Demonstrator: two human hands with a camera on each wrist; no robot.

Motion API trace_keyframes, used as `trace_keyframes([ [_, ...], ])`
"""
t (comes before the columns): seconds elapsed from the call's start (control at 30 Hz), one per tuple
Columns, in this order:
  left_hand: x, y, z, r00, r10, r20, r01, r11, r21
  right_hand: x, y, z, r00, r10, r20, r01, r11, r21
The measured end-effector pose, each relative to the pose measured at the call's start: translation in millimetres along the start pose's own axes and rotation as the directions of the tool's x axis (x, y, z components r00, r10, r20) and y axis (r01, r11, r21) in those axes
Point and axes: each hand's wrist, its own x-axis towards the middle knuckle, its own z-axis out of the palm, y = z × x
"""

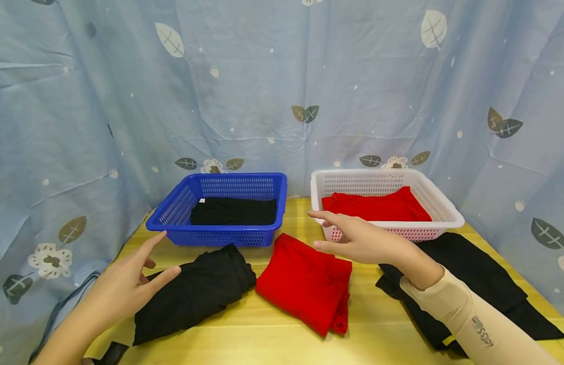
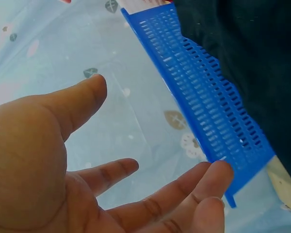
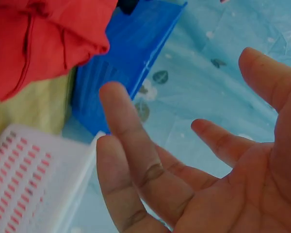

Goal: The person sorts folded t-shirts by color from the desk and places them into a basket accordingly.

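My left hand (image 1: 122, 281) hovers with relaxed fingers over the left end of a folded black garment (image 1: 199, 289) on the table. Nothing lies in its palm in the left wrist view. To the right of that garment is a folded red garment (image 1: 304, 284), close beside it. My right hand (image 1: 364, 235), fingers spread and holding nothing, is in the air in front of the white basket (image 1: 450, 218). Inside that basket lies a red garment (image 1: 377, 204). The blue basket (image 1: 218, 235) holds a folded black garment (image 1: 233, 211).
Another black garment (image 1: 478, 274) lies on the right side of the wooden table (image 1: 236, 344), partly behind my right forearm. A small black item (image 1: 113, 352) is at the lower left. A blue patterned curtain (image 1: 263, 76) hangs behind the baskets and along both sides.
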Motion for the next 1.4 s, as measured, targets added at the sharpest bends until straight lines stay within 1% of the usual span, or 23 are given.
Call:
trace_keyframes([
  [0.07, -4.0, -5.7, 1.5, 1.0, -0.016, 0.017, 0.016, 1.0, -0.018, 6.5, -2.1, 2.9, 1.0, -0.015, 0.019, 0.014, 1.0, 0.013],
  [0.2, -9.9, -16.3, 5.0, 0.996, -0.063, 0.061, 0.064, 0.998, -0.014, 19.8, -6.4, 9.5, 0.997, -0.024, 0.078, 0.018, 0.997, 0.081],
  [0.37, -15.4, -29.2, 7.7, 0.983, -0.132, 0.124, 0.133, 0.991, 0.0, 34.4, -11.9, 18.0, 0.985, -0.037, 0.167, 0.005, 0.982, 0.19],
  [0.47, -17.2, -36.8, 8.9, 0.967, -0.174, 0.184, 0.178, 0.984, -0.007, 43.2, -14.6, 23.3, 0.979, -0.058, 0.198, 0.009, 0.971, 0.24],
  [0.53, -18.0, -41.1, 10.8, 0.952, -0.203, 0.229, 0.212, 0.977, -0.015, 49.2, -16.5, 26.9, 0.974, -0.068, 0.215, 0.008, 0.964, 0.265],
  [0.63, -20.5, -46.3, 15.3, 0.933, -0.237, 0.272, 0.252, 0.967, -0.022, 58.0, -19.6, 32.9, 0.969, -0.063, 0.238, -0.005, 0.961, 0.275],
  [0.87, -25.3, -55.6, 27.0, 0.909, -0.265, 0.323, 0.277, 0.961, 0.01, 76.7, -27.4, 48.1, 0.959, -0.036, 0.281, -0.038, 0.966, 0.255],
  [1.03, -29.0, -60.4, 35.8, 0.888, -0.275, 0.368, 0.298, 0.955, -0.004, 89.7, -33.1, 60.6, 0.945, -0.029, 0.326, -0.065, 0.959, 0.274],
  [1.2, -30.6, -61.5, 43.0, 0.871, -0.293, 0.394, 0.327, 0.945, -0.023, 103.7, -37.6, 73.5, 0.93, -0.049, 0.365, -0.069, 0.95, 0.304],
  [1.3, -31.1, -61.4, 46.6, 0.859, -0.312, 0.406, 0.354, 0.935, -0.029, 112.0, -39.7, 81.3, 0.918, -0.074, 0.389, -0.064, 0.941, 0.332],
  [1.4, -31.1, -61.1, 48.9, 0.854, -0.322, 0.409, 0.373, 0.926, -0.05, 118.3, -42.9, 87.5, 0.906, -0.092, 0.412, -0.066, 0.933, 0.354],
])
